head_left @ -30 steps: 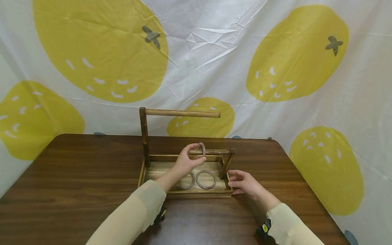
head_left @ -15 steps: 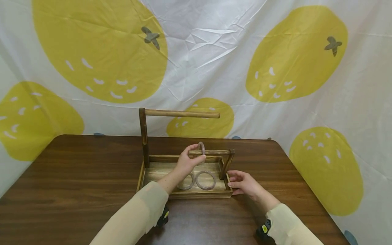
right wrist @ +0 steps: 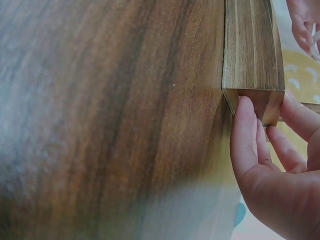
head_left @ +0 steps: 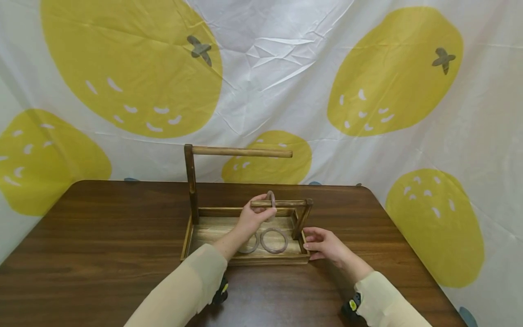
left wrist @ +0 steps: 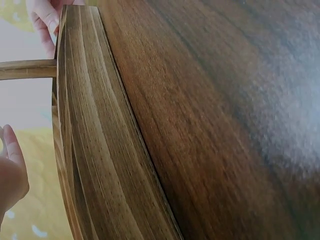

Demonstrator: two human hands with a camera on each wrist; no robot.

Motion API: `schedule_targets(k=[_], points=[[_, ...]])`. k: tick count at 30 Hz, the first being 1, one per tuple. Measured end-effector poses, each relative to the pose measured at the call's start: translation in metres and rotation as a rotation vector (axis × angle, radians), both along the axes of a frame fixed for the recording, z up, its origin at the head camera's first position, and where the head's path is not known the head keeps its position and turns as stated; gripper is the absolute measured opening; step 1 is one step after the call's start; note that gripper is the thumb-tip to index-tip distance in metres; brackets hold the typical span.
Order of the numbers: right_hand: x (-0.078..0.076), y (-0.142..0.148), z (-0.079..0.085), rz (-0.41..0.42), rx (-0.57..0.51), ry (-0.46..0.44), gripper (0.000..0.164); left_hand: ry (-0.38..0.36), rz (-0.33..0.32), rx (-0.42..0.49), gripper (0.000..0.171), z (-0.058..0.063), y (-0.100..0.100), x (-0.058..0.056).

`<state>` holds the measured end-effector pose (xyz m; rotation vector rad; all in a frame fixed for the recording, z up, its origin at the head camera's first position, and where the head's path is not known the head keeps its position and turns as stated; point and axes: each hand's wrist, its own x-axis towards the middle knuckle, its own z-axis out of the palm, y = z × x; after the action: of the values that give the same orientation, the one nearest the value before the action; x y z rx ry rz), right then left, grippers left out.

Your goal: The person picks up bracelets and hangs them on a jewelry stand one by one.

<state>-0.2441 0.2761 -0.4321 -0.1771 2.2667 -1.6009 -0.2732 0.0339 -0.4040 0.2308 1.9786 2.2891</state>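
My left hand (head_left: 250,219) pinches a pale purplish bangle (head_left: 273,198) between thumb and fingers. The bangle stands upright and appears to ring the lower bar (head_left: 288,203) of a wooden jewelry stand (head_left: 267,261), near the bar's free left end. Two similar bangles lie flat in the stand's tray: the right bangle (head_left: 274,240) in full view, the left bangle (head_left: 254,245) partly behind my forearm. With thumb and fingers, my right hand (head_left: 328,245) grips the right end of the tray, fingertips against its end wall and rim in the right wrist view.
A taller upright post (head_left: 190,181) rises at the tray's left end and bears a higher bar (head_left: 245,151) that reaches right. The stand sits on a dark wooden table (head_left: 102,236). Behind the table hangs a white cloth (head_left: 269,100) with yellow fruit prints.
My left hand and the bangle have shifted slightly right along the lower bar, leaving its free end in fuller view. My right hand stays at the tray's end.
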Motion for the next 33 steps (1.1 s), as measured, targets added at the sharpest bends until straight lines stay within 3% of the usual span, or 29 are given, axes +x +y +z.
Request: schedule_targets(k=[7,16,25,33], points=[[0.0,0.0,0.0,0.0,-0.003,-0.003,0.061,0.008,0.0,0.025,0.05,-0.003,0.005,0.0],[0.0,-0.001,0.0,-0.011,0.003,-0.001,0.061,0.047,-0.056,-0.014,0.051,-0.005,0.01,-0.005],[0.001,-0.001,0.0,-0.015,0.0,-0.001,0.06,0.016,-0.069,-0.013,0.053,0.0,0.013,-0.001],[0.001,-0.002,0.001,-0.007,0.001,-0.003,0.061,0.014,-0.06,-0.011,0.051,-0.005,0.017,-0.006]])
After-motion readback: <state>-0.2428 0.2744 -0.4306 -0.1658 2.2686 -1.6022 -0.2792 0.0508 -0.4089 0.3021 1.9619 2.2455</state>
